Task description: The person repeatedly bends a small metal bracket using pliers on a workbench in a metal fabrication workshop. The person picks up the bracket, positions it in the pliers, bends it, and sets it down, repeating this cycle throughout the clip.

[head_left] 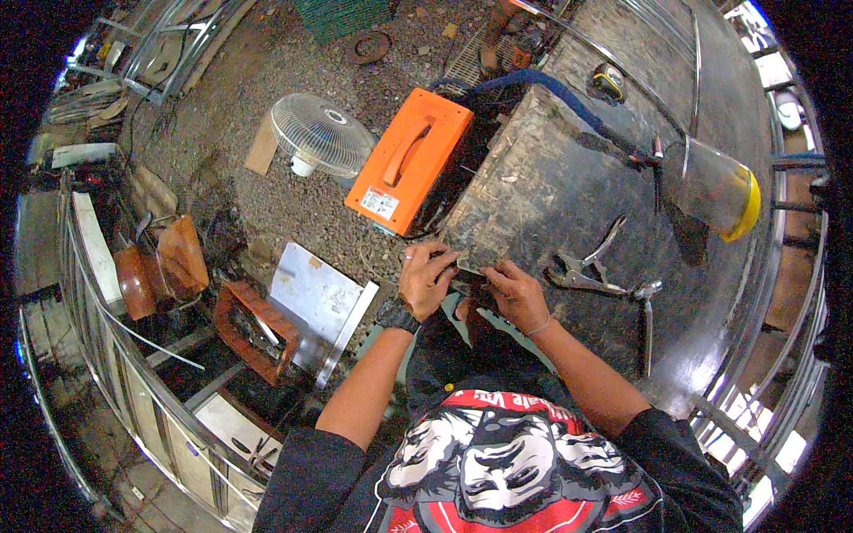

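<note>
Black T-shirt (505,426), short dark sleeves (311,475). Big print (511,471) across front: red, white, grey portraits, white lettering. Left hand (425,282): dark wristwatch (399,314). Right hand (518,298): thin pale bracelet (539,326).

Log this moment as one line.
Left hand: touching small flat piece | Right hand: pinching same piece | Right side: locking pliers, hammer on worktop | Ahead: orange machine

Daylight is blowing out at far right; glare is whitening the tabletop's (533,200) lower right. Gravel (324,222) is lying dimmer. Metal rails (151,382) are bowing toward the black, speckled rim.
</note>
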Available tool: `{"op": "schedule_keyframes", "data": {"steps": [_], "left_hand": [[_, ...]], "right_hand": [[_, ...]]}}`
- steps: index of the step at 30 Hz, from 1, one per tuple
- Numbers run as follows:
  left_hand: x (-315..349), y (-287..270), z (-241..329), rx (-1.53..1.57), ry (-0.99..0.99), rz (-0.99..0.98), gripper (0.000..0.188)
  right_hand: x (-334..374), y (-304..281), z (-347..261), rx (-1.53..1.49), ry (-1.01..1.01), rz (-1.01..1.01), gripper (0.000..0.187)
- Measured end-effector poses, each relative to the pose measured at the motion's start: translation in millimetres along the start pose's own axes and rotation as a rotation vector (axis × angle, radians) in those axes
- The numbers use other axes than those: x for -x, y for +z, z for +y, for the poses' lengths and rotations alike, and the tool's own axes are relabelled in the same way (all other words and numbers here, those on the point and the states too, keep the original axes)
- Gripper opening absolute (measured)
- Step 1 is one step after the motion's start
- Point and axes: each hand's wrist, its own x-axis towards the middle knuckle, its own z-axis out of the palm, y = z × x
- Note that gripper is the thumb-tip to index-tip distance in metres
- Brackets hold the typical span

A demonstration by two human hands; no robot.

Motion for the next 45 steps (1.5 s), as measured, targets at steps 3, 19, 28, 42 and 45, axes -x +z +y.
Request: {"op": "schedule_keyframes", "data": {"steps": [3,19,28,42,45], "left_hand": [[-0.5,-0.6,1.0,0.011,-0.030,-0.025,0.040],[-1.2,2.1,-6.2,-0.007,-0.025,-0.082,0.044],[1.5,3.8,-0.8,-0.037,-0.067,-0.061,0.043],[7.0,4.8,19.7,-0.101,-0.116,0.024,0.044],[11.0,9.0,37.7,-0.158,-0.201,0.169,0.042]], "right_hand": [[0.4,0.9,0.3,0.008,0.009,-0.002,0.044],[0.2,2.0,4.8,-0.058,0.003,0.032,0.037],[-4.1,-4.5,2.1,-0.011,0.000,-0.033,0.038],[10.8,-37.8,13.2,-0.053,0.095,0.292,0.038],[-2.0,-45.5,33.3,0.250,0.106,0.297,0.038]]}}
